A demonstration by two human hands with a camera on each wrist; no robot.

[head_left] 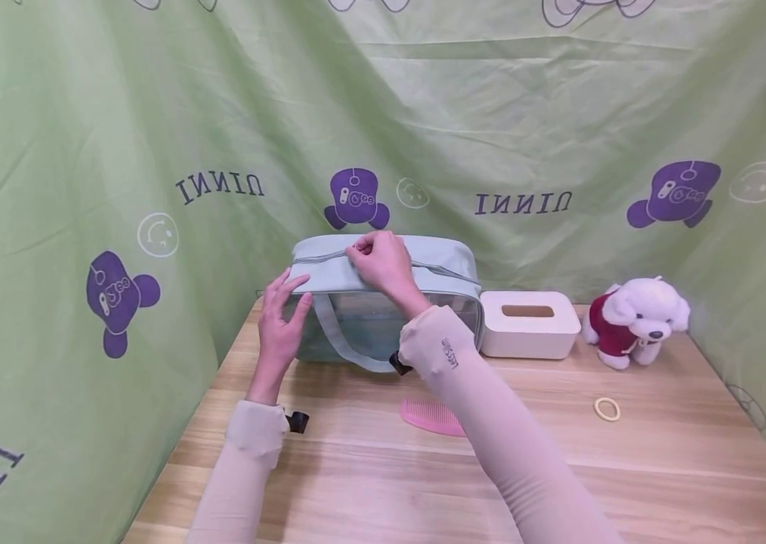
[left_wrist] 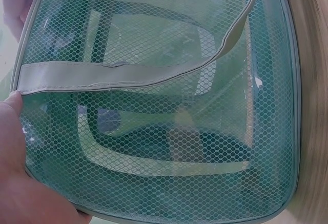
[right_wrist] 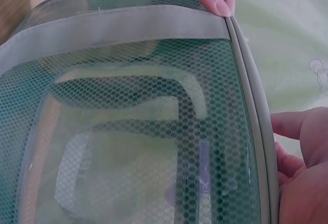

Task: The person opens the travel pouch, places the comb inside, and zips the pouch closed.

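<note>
A person in pale long sleeves works at a light wood-grain table (head_left: pixel 356 483), both bare hands on a pale green bag with see-through mesh sides (head_left: pixel 362 306). The bag stands upright near the table's far edge, left of centre, a flat pale strap (head_left: pixel 333 332) hanging in a loop down its front.

The left hand (head_left: pixel 279 325) rests at the bag's left end, fingers spread, the thumb lying beside the top front edge. In the left wrist view, the thumb's tip touches that edge right next to where the strap is attached. The right hand (head_left: pixel 383 261) is bent over the top of the bag, thumb and fingertips pinching at the grey zipper (head_left: pixel 322 258) that runs lengthwise along it. Whether a zipper pull sits between the fingertips cannot be told; the hand covers that spot.

Just beside the bag's right end is a white, rounded rectangular tissue box (head_left: pixel 529 336) with an oblong slot on top. Further right sits a fluffy white plush dog (head_left: pixel 648 310) in a red top. Nearer the person, a pink comb (head_left: pixel 432 420) lies partly behind the right forearm, and a small pale yellow ring (head_left: pixel 597 409) lies in front of the dog. A light green curtain (head_left: pixel 492 113) with purple cartoon prints hangs behind.
</note>
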